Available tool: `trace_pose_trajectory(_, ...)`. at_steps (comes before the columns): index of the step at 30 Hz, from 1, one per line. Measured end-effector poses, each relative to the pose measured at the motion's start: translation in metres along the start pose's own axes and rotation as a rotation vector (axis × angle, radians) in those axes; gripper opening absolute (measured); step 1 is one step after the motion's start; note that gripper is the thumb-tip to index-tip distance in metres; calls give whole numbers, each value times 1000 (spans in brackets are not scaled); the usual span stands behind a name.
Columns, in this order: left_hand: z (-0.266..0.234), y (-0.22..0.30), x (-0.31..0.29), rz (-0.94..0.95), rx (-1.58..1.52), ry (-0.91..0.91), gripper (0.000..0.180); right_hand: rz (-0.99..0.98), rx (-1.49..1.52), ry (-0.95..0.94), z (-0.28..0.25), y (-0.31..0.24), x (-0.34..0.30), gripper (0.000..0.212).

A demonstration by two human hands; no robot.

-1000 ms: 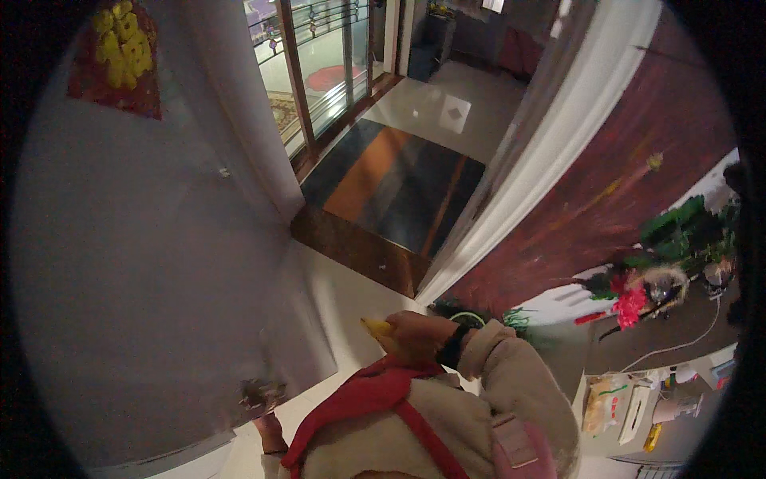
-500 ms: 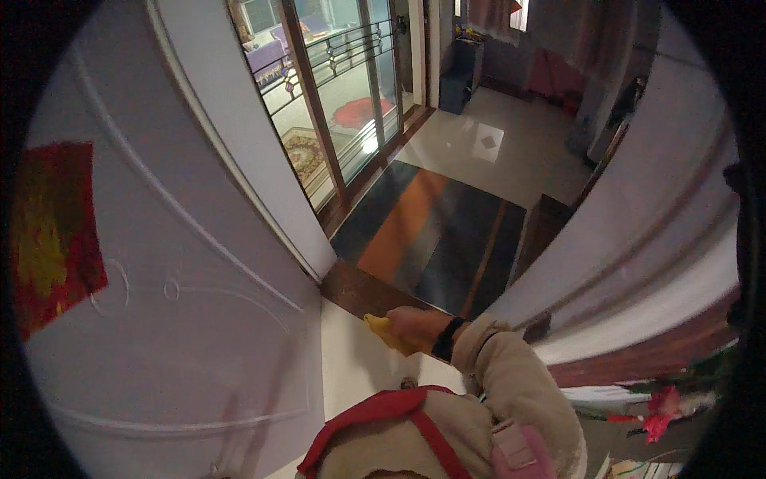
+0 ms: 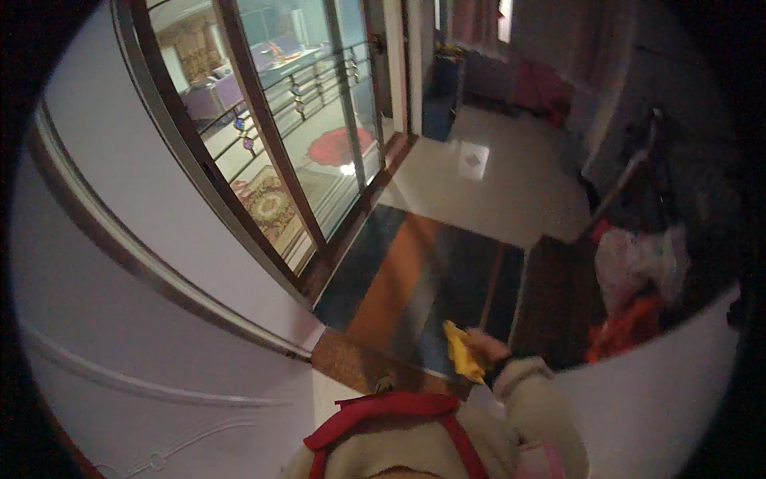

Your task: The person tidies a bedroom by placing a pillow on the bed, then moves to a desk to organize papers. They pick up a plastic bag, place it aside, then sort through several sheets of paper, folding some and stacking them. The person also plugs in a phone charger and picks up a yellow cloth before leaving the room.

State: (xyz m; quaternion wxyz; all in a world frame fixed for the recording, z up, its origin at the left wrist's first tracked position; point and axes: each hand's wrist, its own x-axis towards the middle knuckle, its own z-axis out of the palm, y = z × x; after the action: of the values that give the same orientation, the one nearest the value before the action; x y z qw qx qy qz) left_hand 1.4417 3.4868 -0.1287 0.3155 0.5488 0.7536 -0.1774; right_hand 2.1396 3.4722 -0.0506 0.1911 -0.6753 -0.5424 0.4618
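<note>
My right hand [image 3: 489,345] is closed around a crumpled yellow cloth [image 3: 463,352], held out in front of my body above the near edge of a striped mat [image 3: 399,279]. Part of the cloth hangs down below the fingers. A beige fleece sleeve [image 3: 538,399] covers that forearm. My left hand does not appear in the view. Below, a red apron [image 3: 391,411] with straps lies over my beige top. The brown threshold [image 3: 347,363] of the doorway runs just ahead of me.
A white panelled door [image 3: 159,371] stands along the left. Beyond it is a sliding glass door [image 3: 311,152] with brown frames. At right, a white plastic bag [image 3: 638,259] and something orange-red [image 3: 626,329] rest on dark wood. A dark cabinet [image 3: 440,100] stands farther off.
My view has moved forward and turned through the doorway. The right hand, still gripping the yellow cloth, is now farther right, over the mat. The bag at right has come into view.
</note>
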Motion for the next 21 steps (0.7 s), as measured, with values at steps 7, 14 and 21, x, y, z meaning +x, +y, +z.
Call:
trace_pose_trajectory(7,-153,246,194,649,349,507,27,662,-121,280,-101,118,-59,33)
trace_pose_trajectory(14,-216,578,228,863,-281,284,28,1000,41,353,-115,223,-44,38)
trace_pose_trajectory(21,-172,662,251,492,227,-47,27,960,199,356,-205,261,29,43)
